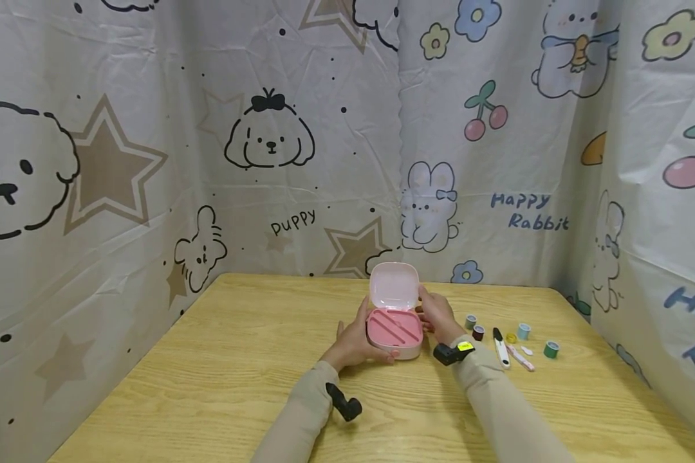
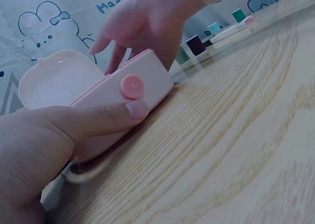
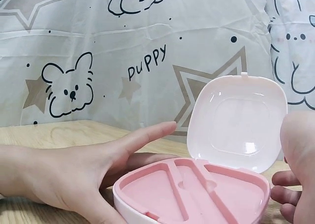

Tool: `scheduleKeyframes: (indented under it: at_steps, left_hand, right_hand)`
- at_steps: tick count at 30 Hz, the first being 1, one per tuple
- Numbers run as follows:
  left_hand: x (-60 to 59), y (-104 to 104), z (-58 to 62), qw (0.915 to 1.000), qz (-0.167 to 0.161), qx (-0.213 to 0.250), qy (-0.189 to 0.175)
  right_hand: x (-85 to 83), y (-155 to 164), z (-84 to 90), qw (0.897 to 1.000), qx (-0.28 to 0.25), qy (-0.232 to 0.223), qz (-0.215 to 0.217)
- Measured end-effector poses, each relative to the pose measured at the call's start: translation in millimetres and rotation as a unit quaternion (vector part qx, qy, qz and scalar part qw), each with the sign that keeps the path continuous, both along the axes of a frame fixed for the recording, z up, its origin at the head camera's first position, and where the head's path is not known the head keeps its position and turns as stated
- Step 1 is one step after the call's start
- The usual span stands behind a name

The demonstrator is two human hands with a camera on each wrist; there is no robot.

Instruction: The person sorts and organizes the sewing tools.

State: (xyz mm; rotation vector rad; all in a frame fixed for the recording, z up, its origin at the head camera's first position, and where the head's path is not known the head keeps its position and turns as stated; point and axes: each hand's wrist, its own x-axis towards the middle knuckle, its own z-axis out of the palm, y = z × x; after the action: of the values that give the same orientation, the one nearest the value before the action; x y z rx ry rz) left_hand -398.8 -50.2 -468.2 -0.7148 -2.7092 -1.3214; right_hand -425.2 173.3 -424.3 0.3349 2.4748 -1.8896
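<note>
Table (image 1: 226, 366): broad stretch of wood from its left edge in to my left hand (image 1: 356, 344). Patterned curtain (image 1: 278, 212) hangs along left, back and right edges, leaving little reach past the back one.

Left hand clamped on the pink case (image 1: 407, 352), thumb along its front wall just below a round button (image 2: 132, 86), longer fingers round the left side, partly hidden.

Case sits about midway along the back edge, set in from it. Lid (image 1: 394, 285) stands up behind the slotted tray (image 1: 395, 328).

Right hand (image 1: 440, 316) at the case's right side, thumb and fingers apart; can't tell whether the fingertips touch. It stands between case and small goods: grey-green reel (image 1: 471, 322), dark reel (image 1: 478, 333), black-and-white tool (image 1: 500, 348), yellow ring (image 1: 511, 338), pink-and-white stick (image 1: 521, 359), light-blue reel (image 1: 524, 332), white piece (image 1: 526, 351) too small to name. Green reel (image 1: 551, 350) lies farthest toward the right edge.

Near edge cut off.
</note>
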Motion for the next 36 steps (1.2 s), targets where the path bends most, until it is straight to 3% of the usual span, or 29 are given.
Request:
scheduleKeyframes:
  at_steps: [4,10,17,28,36]
  left_hand:
    - [-0.8,-0.1,-1.0,1.0,0.0,-0.002,-0.003]
    - [-0.7,-1.2,-0.5,1.0,0.003,-0.001,-0.002]
    - [-1.5,-0.5,-1.4,1.0,0.004,-0.005,-0.003]
    - [0.7,-0.4,-0.6,0.9998,0.006,-0.017,0.003]
    - [0.6,-0.5,-0.1,0.9998,0.003,-0.018,0.008]
  right_hand:
    - [7.6,4.4,6.6,1.0,0.017,0.014,0.014]
    - [18.3,5.1,20.6,0.992,0.107,0.066,0.028]
    - [27.1,1.5,28.1,0.964,0.23,0.125,0.043]
    - [43.9,-12.0,11.4,0.924,0.271,0.261,0.074]
    - [51.1,-19.4,0.3,0.902,0.311,0.276,0.113]
